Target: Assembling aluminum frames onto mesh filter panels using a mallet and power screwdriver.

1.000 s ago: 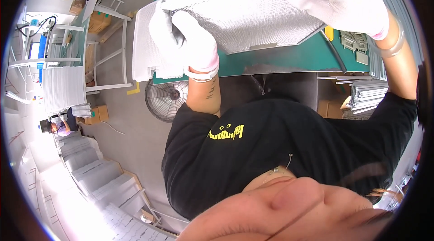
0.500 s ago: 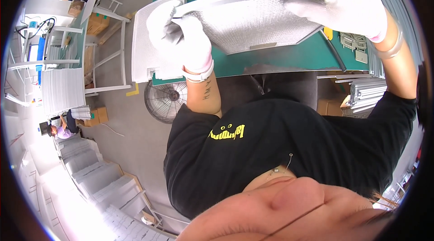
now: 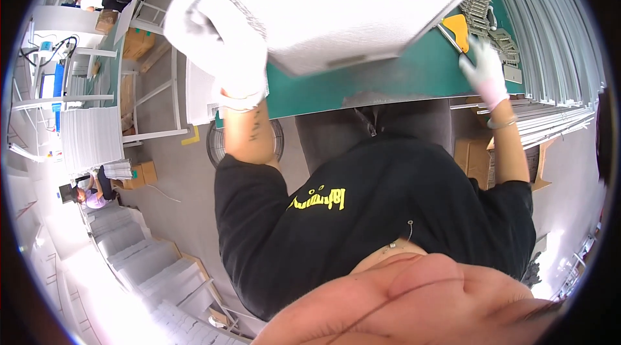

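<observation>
Silvery mesh panel (image 3: 362, 11), tilted above the table (image 3: 310, 92). Head view: left grip (image 3: 226, 41) clasps the panel's left edge, wrist over the table's near-left border; right grip (image 3: 485, 73), fingers forward, is beside the yellow-headed tool (image 3: 457, 33) on the table's right; closure cannot be determined. Step: apparently tool pickup with one-handed panel support. Next move calls for firm tool hold.

Panel (image 3: 349, 15): silvery white, fine mesh texture, grey patch near lower edge. Left hand (image 3: 226, 41), right hand (image 3: 485, 72): white gloves, right cuff pinkish. Tabletop (image 3: 310, 96): deep green. Flat tool (image 3: 457, 29): yellow. Long strips (image 3: 556, 34): silver-grey. Shirt (image 3: 388, 180): black, yellow print. Cartons (image 3: 137, 43): brown.
</observation>
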Demonstrator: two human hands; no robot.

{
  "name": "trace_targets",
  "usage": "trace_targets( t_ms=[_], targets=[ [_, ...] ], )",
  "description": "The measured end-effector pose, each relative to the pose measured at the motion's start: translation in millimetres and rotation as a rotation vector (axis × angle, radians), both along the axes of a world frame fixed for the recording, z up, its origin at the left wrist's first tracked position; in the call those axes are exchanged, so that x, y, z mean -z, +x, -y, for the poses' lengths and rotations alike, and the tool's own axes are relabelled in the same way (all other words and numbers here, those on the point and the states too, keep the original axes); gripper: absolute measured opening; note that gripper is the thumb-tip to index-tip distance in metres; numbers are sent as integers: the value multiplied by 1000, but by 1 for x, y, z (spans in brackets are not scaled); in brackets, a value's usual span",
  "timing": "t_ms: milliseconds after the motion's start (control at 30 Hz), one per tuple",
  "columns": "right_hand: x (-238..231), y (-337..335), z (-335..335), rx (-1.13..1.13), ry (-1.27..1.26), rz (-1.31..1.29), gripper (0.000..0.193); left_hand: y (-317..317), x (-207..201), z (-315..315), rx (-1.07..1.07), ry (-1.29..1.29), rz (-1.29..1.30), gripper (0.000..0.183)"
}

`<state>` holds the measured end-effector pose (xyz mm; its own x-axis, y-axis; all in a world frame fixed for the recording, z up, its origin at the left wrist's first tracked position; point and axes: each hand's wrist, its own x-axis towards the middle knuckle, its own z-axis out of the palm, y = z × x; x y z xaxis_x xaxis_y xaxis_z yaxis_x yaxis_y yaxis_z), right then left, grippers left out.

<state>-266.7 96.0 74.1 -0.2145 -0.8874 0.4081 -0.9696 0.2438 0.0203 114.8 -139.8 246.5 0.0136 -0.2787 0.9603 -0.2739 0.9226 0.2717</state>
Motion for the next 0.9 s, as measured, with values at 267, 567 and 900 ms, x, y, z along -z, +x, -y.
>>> trace_targets(
  t_ms=[267, 567, 900],
  targets=[
    [54, 2, -22, -1, -142, 503, 35, -110, -44, -38, 382, -580, 1002, 53],
    [-124, 35, -75, -120, -222, 1075, 57, -131, 21, -43, 138, -457, 849, 35],
    [-201, 59, -81, -250, -5, 328, 45, -144, 49, -48, 168, -181, 553, 53]
  ],
)
